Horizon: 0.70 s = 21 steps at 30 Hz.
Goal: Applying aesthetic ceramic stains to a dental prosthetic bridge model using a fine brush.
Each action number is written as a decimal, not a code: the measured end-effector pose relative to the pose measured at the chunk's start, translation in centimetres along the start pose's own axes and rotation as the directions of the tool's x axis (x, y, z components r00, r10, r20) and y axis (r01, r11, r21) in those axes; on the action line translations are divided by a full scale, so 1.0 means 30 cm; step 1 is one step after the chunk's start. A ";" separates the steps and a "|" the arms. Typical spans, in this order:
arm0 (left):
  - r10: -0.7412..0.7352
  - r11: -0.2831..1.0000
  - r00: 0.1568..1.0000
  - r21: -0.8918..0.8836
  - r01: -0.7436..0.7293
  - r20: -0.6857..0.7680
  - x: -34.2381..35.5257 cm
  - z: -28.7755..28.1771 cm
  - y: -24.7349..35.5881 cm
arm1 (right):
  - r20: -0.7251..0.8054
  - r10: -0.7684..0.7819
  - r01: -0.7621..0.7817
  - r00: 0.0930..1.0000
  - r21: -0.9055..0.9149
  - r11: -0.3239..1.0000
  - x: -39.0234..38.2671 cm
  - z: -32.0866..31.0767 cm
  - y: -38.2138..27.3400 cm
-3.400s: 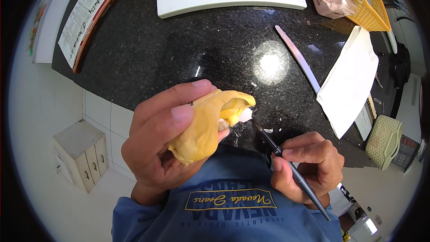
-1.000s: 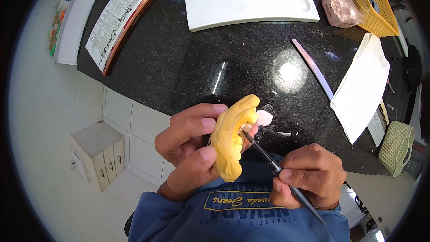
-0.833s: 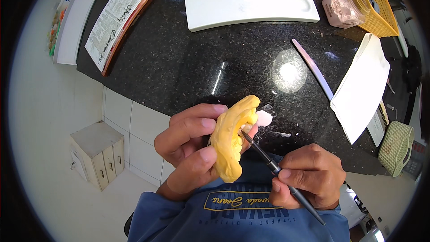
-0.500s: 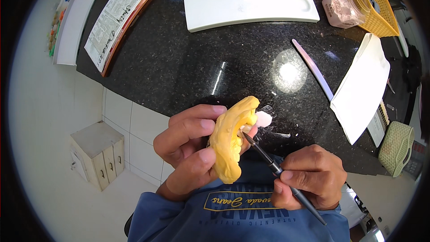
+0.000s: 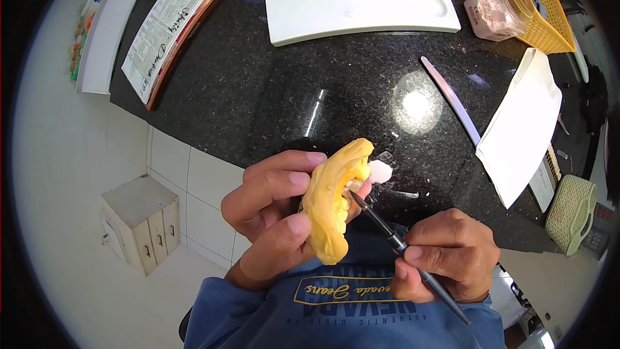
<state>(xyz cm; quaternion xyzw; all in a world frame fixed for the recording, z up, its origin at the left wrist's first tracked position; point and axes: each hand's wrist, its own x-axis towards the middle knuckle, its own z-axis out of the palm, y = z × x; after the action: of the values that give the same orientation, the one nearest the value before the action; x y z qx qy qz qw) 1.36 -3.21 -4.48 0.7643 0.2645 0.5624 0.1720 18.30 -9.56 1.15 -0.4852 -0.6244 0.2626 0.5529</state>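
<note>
My left hand (image 5: 274, 203) grips a yellow dental cast (image 5: 330, 203), holding it tilted on edge above the front of the counter, its row of teeth facing right. Among the yellow teeth sits a whitish, tooth-coloured piece (image 5: 354, 185). Fingers of my right hand (image 5: 452, 258) are closed round a slim black brush (image 5: 394, 240), whose fine dark tip meets the cast at or just beside that pale piece. Behind the cast, a small pale pink piece (image 5: 380, 171) lies on the counter, with white smears around it.
On the black speckled counter (image 5: 258, 90) stands a white palette (image 5: 361, 16) with coloured wells. To the right are a jar of pink powder (image 5: 494, 13), a yellow basket (image 5: 555, 32), a purple file (image 5: 452, 100), folded white paper (image 5: 523, 129) and a green woven basket (image 5: 571, 213). A paper-covered box (image 5: 171, 32) lies left.
</note>
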 end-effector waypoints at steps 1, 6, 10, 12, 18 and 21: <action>0.003 1.000 1.000 0.000 -0.003 -0.012 -0.001 0.003 -0.001 | 0.005 -0.001 0.001 1.000 0.003 1.000 0.000 0.001 0.001; 0.014 1.000 0.999 0.002 -0.014 -0.037 -0.001 0.010 -0.001 | -0.002 -0.003 0.003 1.000 -0.007 1.000 -0.002 0.000 0.001; 0.000 1.000 1.000 0.002 0.000 -0.012 -0.002 0.004 0.000 | -0.008 -0.019 0.019 1.000 -0.004 1.000 -0.007 -0.001 0.005; 0.001 1.000 1.000 -0.018 -0.001 -0.011 -0.003 0.004 0.001 | 0.001 -0.022 0.022 1.000 -0.003 1.000 -0.005 -0.002 0.006; -0.012 1.000 1.000 -0.006 0.012 -0.016 -0.002 0.005 0.005 | 0.013 -0.027 0.027 1.000 -0.007 1.000 -0.003 -0.001 0.005; -0.025 0.999 1.000 -0.024 0.025 -0.010 -0.006 0.004 0.004 | 0.004 -0.031 0.031 1.000 0.000 1.000 -0.008 0.000 0.008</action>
<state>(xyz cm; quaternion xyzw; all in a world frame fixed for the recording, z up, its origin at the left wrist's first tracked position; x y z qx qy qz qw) 1.45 -3.42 -4.58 0.7560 0.2682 0.5673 0.1865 18.37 -9.69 0.84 -0.4751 -0.6328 0.2549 0.5558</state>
